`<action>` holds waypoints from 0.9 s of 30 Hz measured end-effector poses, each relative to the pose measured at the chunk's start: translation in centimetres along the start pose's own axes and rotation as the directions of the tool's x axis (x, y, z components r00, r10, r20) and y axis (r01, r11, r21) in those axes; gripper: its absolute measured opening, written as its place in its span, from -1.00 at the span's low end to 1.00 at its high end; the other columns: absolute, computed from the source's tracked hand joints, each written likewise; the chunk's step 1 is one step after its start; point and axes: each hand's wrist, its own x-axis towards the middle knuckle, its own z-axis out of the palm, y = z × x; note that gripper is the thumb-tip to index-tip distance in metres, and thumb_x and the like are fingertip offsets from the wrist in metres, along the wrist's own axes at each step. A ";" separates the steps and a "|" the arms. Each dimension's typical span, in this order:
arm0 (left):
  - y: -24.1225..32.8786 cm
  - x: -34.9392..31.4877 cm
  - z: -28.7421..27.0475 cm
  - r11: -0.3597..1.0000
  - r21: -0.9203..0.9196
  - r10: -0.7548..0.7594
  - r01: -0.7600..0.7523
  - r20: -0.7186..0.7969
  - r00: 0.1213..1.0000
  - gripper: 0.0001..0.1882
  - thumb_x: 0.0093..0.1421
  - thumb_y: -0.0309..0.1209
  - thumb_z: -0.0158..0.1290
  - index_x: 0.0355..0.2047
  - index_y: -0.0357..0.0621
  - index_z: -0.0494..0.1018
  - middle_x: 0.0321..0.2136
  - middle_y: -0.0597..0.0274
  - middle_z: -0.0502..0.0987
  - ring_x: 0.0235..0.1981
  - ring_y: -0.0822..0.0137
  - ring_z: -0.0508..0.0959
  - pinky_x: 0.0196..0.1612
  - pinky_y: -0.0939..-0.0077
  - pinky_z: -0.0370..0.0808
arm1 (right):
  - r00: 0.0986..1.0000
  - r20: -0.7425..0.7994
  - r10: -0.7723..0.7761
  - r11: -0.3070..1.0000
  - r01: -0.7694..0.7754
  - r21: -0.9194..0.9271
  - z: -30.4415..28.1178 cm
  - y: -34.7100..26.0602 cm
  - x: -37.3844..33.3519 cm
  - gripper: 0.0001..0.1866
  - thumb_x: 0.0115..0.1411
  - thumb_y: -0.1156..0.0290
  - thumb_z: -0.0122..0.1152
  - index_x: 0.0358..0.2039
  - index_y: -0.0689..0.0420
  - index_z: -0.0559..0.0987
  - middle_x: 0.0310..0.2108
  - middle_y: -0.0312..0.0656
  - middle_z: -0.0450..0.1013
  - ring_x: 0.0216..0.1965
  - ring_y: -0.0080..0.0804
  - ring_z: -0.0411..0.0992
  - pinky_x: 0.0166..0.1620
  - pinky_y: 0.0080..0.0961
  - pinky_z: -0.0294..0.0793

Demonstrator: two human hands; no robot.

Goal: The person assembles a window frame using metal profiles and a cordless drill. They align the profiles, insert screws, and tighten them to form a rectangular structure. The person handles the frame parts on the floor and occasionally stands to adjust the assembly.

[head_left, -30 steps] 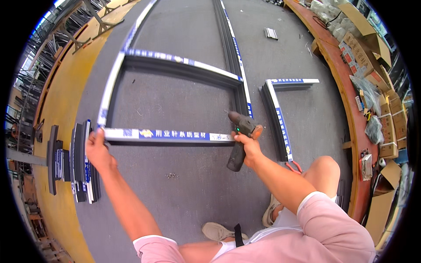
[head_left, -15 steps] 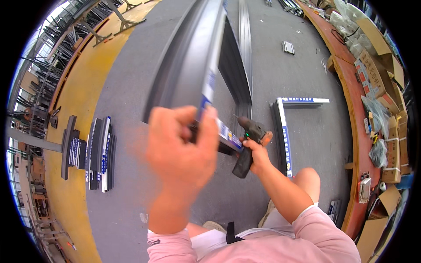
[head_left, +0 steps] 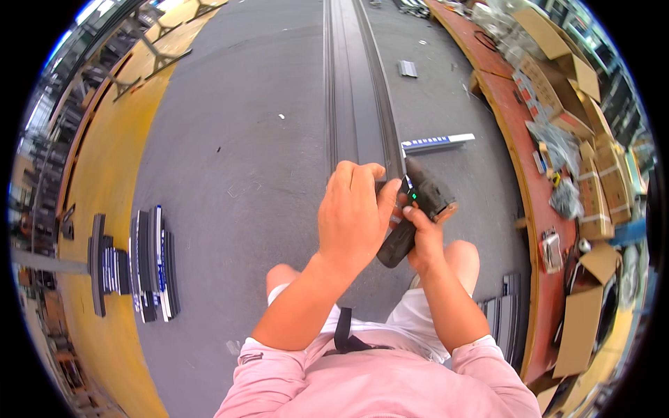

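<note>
A long dark metal frame (head_left: pixel 355 90) runs from the far edge to my hands, seen almost edge-on. My left hand (head_left: pixel 354 209) is closed over its near end, thumb and fingers bent around it; part of the grip is hidden under the palm. My right hand (head_left: pixel 424 240) grips a black cordless drill (head_left: pixel 433 191) by its handle, just right of the frame. The drill's nose points away from me and a small green light glows on its side. Its tip sits close to the frame; whether they touch I cannot tell.
Behind the drill lies a profile piece with blue-and-white film (head_left: pixel 439 143). Stacked profile lengths (head_left: pixel 155 265) are on the left floor, and more (head_left: pixel 500 317) by my right knee. A red-topped bench (head_left: pixel 512 132) with cardboard boxes (head_left: pixel 596 198) and plastic bags lines the right.
The frame has turned from a tilted, open view to nearly edge-on. My left hand has come lower and to the right, nearer the drill. The drill stays in my right hand.
</note>
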 end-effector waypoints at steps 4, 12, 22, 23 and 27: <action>-0.6 -0.8 -2.1 0.977 -0.207 -0.030 0.060 0.147 0.989 -0.82 0.29 -0.38 0.09 -0.17 -0.22 0.48 -0.30 0.16 0.42 -0.43 0.24 0.46 -0.33 0.38 0.45 | 0.968 -0.077 -0.237 0.971 0.237 -0.015 2.3 -2.8 -5.4 -0.53 0.10 0.55 0.23 0.07 0.18 0.43 -0.05 -0.16 0.50 -0.20 -0.35 0.53 -0.17 -0.36 0.56; -3.8 -5.3 -6.7 -0.282 -0.472 -0.133 0.835 0.881 0.453 -0.71 0.43 -0.42 -0.15 0.05 -0.30 0.43 -0.33 0.26 0.46 -0.38 0.44 0.43 -0.37 0.60 0.38 | 0.906 0.186 -0.381 0.795 0.423 -0.434 0.1 -7.3 -19.2 -0.48 -0.03 0.54 0.36 0.01 0.21 0.52 -0.20 -0.11 0.58 -0.34 -0.47 0.53 -0.24 -0.49 0.56; -10.4 -9.7 -7.1 -0.248 -0.495 -0.187 0.833 0.868 0.460 -0.74 0.42 -0.30 -0.07 -0.10 -0.26 0.47 -0.45 0.30 0.50 -0.56 0.51 0.39 -0.60 0.64 0.26 | 0.947 0.287 -0.146 0.605 0.315 -0.731 2.1 -3.8 -21.3 -0.65 -0.11 0.62 0.38 -0.23 0.18 0.61 -0.36 -0.31 0.56 -0.32 -0.49 0.49 -0.18 -0.49 0.48; -11.2 -8.7 -7.4 -0.158 -0.525 -0.256 0.837 0.840 0.478 -0.72 0.41 -0.29 -0.06 -0.10 -0.26 0.48 -0.48 0.33 0.46 -0.57 0.53 0.36 -0.61 0.64 0.25 | 0.953 0.299 -0.056 0.693 0.253 -0.675 2.8 -4.3 -20.3 -0.60 -0.10 0.64 0.35 -0.16 0.19 0.59 -0.33 -0.27 0.55 -0.27 -0.50 0.51 -0.16 -0.49 0.49; -11.6 -1.4 -7.7 0.209 -0.527 -0.422 0.823 0.711 0.563 -0.55 0.38 -0.12 -0.06 -0.04 -0.31 0.49 -0.57 0.45 0.29 -0.58 0.57 0.22 -0.57 0.64 0.21 | 0.959 0.198 0.204 0.858 -0.078 -0.507 2.6 -5.2 -16.2 -0.55 -0.12 0.66 0.31 -0.12 0.27 0.55 -0.35 -0.19 0.54 -0.21 -0.43 0.55 -0.19 -0.47 0.52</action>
